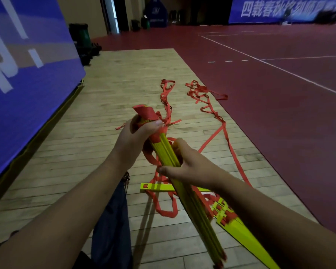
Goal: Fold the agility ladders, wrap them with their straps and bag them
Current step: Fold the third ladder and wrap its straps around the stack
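Mid-frame you held the folded rung bundle [166, 150] w/ both: left hand [136, 140] curled round its top, right hand [184, 168] gripping lower. Wrapping step, I'd judge; next, loose straps [211, 137] on the floor [105, 94] needed winding tight.

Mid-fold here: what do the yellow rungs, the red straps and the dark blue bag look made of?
Yellow rungs: likely rigid plastic, smooth, slightly glossy; straight flat slats with moulded slots. Red straps: flat woven webbing, probably nylon, matte; they lie limp and kinked. Dark blue bag: thin soft fabric, creased and slumped.
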